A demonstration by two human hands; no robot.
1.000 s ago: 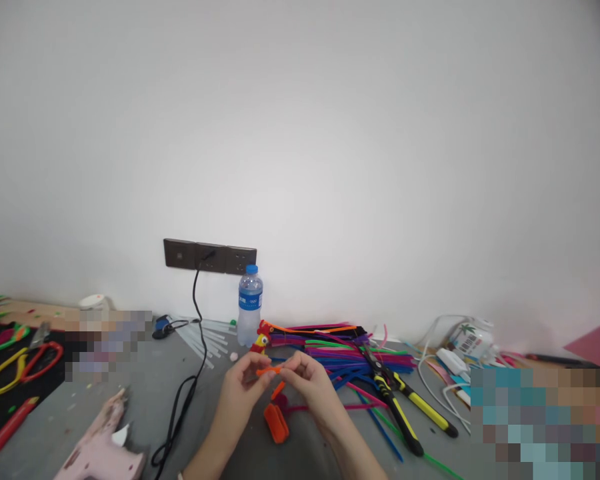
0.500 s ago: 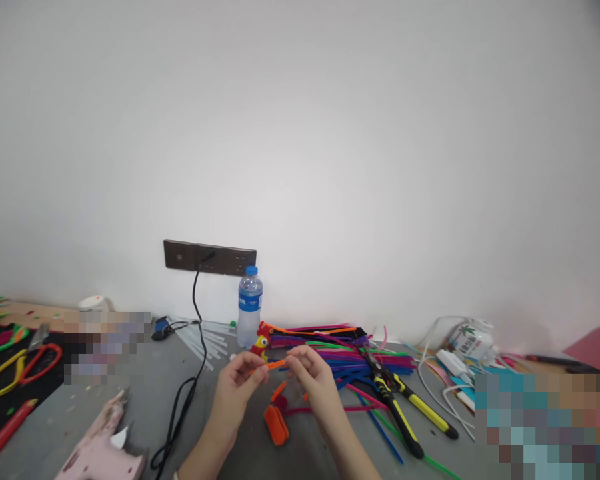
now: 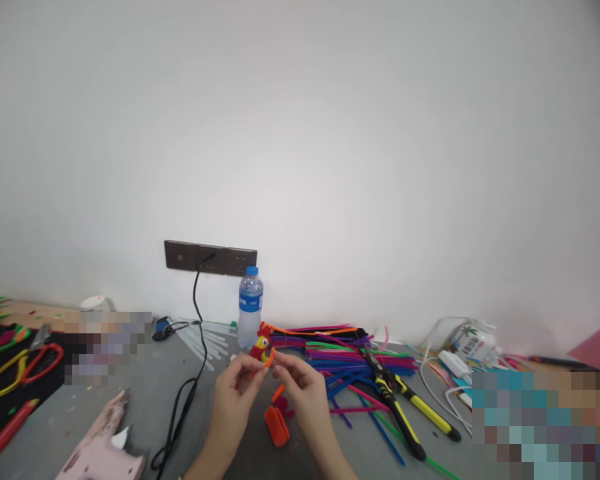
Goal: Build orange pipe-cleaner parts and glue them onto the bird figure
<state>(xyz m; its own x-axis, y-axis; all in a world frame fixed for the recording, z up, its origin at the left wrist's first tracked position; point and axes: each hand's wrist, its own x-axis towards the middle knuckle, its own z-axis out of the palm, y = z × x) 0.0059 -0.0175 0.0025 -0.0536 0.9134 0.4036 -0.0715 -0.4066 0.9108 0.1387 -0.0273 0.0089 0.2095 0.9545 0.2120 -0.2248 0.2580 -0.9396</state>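
Note:
Between my two hands is a short orange pipe cleaner (image 3: 270,359), its upper end bent upward. My left hand (image 3: 237,385) pinches it between thumb and fingertips. My right hand (image 3: 303,383) is closed too, its thumb and fingers at the piece's right side. Just behind the fingers stands a small red and yellow chicken figure (image 3: 261,342) with a round eye, partly covered by my left hand. Below the hands, a folded orange pipe cleaner bundle (image 3: 277,427) lies on the grey table, close to a dark pink coil (image 3: 281,404).
Colourful pipe cleaners (image 3: 360,360) lie in a pile behind my right hand. Yellow-black pliers (image 3: 400,407) rest at right. A water bottle (image 3: 251,310) stands by the wall. At left are a pink glue gun (image 3: 103,447), a black cable (image 3: 180,407) and scissors (image 3: 23,370).
My hands have come closer together. The orange piece, straight and level before, is now bent upward. Part of another person's hand has appeared at the far left edge.

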